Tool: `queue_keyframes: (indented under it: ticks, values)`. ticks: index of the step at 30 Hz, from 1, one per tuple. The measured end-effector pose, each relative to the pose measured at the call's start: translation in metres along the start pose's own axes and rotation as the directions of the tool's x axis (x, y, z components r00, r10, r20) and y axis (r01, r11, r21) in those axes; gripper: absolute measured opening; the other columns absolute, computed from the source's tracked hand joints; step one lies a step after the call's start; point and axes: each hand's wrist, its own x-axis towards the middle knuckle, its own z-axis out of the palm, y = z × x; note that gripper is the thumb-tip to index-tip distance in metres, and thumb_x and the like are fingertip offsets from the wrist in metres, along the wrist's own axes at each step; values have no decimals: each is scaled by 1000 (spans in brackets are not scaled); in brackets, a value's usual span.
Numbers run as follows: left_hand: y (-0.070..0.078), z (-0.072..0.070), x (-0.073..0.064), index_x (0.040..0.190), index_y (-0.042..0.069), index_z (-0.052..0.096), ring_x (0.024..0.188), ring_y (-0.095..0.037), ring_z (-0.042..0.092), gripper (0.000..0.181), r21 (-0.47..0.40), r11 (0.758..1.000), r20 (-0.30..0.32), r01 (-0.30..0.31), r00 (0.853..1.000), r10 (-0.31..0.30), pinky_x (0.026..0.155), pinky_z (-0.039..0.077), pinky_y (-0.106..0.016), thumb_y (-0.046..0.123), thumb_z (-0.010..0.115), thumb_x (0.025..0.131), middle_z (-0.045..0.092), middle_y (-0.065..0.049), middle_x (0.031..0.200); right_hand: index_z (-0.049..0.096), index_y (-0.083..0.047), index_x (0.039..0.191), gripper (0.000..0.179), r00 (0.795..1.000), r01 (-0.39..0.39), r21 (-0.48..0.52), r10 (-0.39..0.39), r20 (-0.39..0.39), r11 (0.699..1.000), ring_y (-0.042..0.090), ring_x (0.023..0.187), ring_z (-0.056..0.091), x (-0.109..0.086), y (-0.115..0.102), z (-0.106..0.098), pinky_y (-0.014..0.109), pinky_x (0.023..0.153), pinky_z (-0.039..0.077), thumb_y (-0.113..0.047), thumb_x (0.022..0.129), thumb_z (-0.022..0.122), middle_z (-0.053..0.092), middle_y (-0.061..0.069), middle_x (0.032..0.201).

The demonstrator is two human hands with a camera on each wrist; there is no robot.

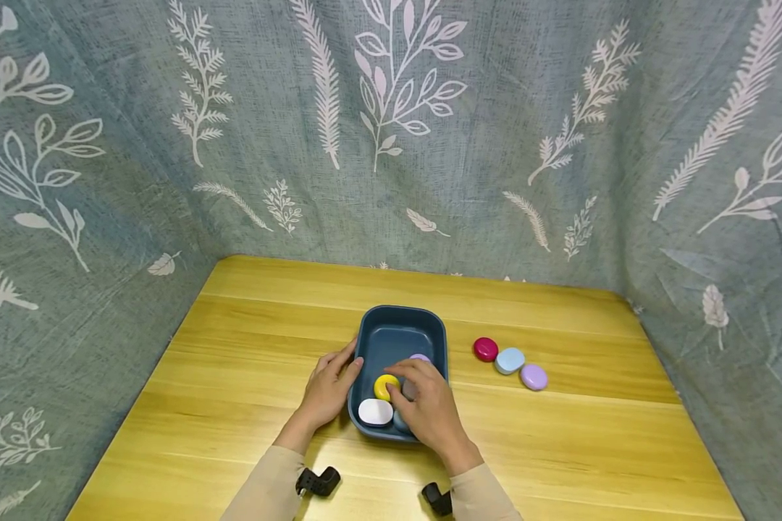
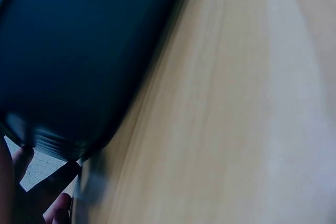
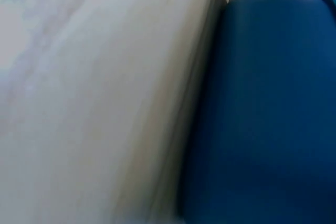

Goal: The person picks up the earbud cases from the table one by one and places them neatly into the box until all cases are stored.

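One yellow round piece (image 1: 383,380) sits within the near half of the dark blue tray (image 1: 396,341), slightly left of the tray's middle. We see the right hand (image 1: 430,416) reaching over the tray's right wall, its thumb and index finger pinching the yellow piece. Against the tray's left wall we find the left hand (image 1: 326,385), its fingers extended along the outside and its thumb at the rim, steadying rather than clasping. In the left wrist view we note fingertips touching the tray's outer surface; in the right wrist view we see mainly the tray's blurred outer wall.

Within the tray we also observe a white oval piece (image 1: 375,412) in the near left corner, a blue-grey piece (image 1: 400,422) just beside it, a grey piece (image 1: 409,390) partly hidden by the right hand, and a lilac piece (image 1: 420,357) farther back. Right of the tray, and apart from it, we count a crimson piece (image 1: 485,349), a pale blue piece (image 1: 510,360) and a lilac disc (image 1: 534,376) in a slanting row. Beneath the tray lies a wooden table (image 1: 599,420); behind it hangs a leaf-patterned cloth (image 1: 469,210).
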Motion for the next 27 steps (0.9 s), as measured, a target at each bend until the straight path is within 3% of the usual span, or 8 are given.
queue_keyframes:
  ticks: [9,17,27]
  values:
    - [1,-1,-1,157,43,42,143,-27,43,56,0,1000,4,0,1000,0,114,34,-60,62,46,105,56,-7,149,79,-18,112,27,997,-58,20,59,-42,998,15,108,68,-3,8,-14,39,94,58,-11,86,85,71,-5,113]
    - [0,-1,0,157,43,43,143,-27,44,56,-6,1000,4,0,1000,0,115,34,-59,61,47,105,57,-6,149,79,-13,110,28,991,-63,26,65,-118,998,20,107,68,-3,17,-26,41,93,56,-6,84,86,73,0,112]
    - [1,0,0,157,43,43,143,-26,44,56,-14,1000,0,2,1000,-2,115,33,-59,62,47,104,56,-6,149,79,-14,111,31,979,-174,3,173,-110,985,23,112,68,-2,24,-39,46,98,55,-8,82,88,73,1,114]
